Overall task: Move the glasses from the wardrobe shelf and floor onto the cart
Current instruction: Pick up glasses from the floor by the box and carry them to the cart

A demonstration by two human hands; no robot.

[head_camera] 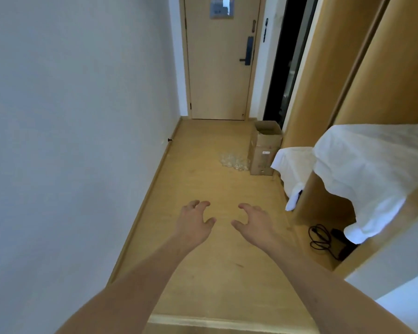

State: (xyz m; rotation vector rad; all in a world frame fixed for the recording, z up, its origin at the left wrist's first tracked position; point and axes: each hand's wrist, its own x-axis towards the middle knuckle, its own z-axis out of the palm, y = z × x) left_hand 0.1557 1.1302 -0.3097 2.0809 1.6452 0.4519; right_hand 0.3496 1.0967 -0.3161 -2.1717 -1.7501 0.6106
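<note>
Fingers loosely curled, gripping nothing on left hand and right hand; glasses clustered on floor beside cardboard box.

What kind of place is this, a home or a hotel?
Probably a hotel room's entry hall: a door with an electronic lock and a posted notice, plus a built-in wardrobe beside the wooden floor.

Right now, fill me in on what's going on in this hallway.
A person reaches both arms forward, left hand and right hand with fingers loosely curled, holding nothing. A cluster of clear glasses sits on the wooden floor ahead, beside a cardboard box. No cart is in view.
</note>
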